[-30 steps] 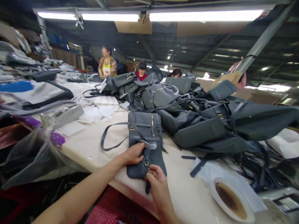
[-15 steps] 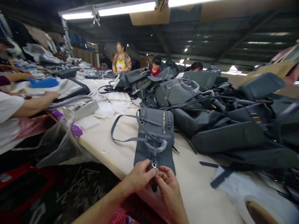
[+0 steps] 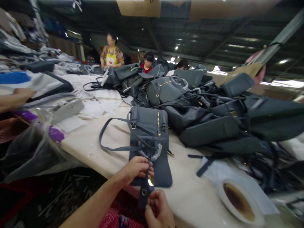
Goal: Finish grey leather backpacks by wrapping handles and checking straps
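Note:
A grey-blue backpack [image 3: 149, 133] lies flat on the cream table [image 3: 95, 142], its long straps looping off to the left. My left hand [image 3: 135, 169] is closed on the bag's near edge, pinching the narrow strap [image 3: 144, 190] that has a gold ring. My right hand [image 3: 159, 211], low at the table's front edge, is closed on the strap's lower end and holds it taut towards me.
A big heap of grey-blue bags [image 3: 209, 117] fills the table's right and back. A white plate with a brown stain [image 3: 237, 202] sits near right. Clear plastic bags [image 3: 33, 148] hang at left. Another person's hand [image 3: 22, 95] reaches in left; three people stand behind.
My right hand has drawn the strap down and towards me, off the table's edge. My left hand stays pinched at the bag's near edge. The camera has tilted down slightly.

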`<state>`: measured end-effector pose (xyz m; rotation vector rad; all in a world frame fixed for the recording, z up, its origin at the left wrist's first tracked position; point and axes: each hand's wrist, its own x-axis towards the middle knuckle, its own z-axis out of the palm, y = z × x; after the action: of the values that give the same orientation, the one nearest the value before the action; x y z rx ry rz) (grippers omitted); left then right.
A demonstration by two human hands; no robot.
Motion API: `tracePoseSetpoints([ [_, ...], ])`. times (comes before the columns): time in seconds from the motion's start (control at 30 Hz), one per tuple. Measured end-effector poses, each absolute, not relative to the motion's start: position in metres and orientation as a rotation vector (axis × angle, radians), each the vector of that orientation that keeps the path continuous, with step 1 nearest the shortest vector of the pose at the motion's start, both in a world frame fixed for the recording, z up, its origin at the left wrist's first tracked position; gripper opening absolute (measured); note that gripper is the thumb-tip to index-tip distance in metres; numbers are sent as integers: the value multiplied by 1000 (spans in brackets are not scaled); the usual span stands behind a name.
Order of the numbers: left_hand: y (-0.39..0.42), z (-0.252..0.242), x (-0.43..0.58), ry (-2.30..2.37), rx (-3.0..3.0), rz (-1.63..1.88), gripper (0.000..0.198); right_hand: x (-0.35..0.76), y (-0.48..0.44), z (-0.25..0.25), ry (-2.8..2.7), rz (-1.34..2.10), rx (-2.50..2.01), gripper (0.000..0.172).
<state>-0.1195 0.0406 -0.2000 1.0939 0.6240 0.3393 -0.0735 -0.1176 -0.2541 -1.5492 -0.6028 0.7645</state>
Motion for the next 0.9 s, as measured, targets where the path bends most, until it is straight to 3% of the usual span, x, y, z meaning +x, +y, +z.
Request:
tracePoseSetpoints([
  [0.2,39,-188,-117,677,1057,258,52,-74,-111,-235,-701,716,-1625,16],
  [0.5,40,-191,-122,554,988,148,54,-92,-110,-250,-865,365,-1743,11],
  [0.73,62,-195,-94,669,1179,457,40,-93,-104,-236,-888,353,-1783,8],
  [0.9,97,-196,-90,768,1602,731,31,-59,-126,-222,-870,337,-1783,17],
])
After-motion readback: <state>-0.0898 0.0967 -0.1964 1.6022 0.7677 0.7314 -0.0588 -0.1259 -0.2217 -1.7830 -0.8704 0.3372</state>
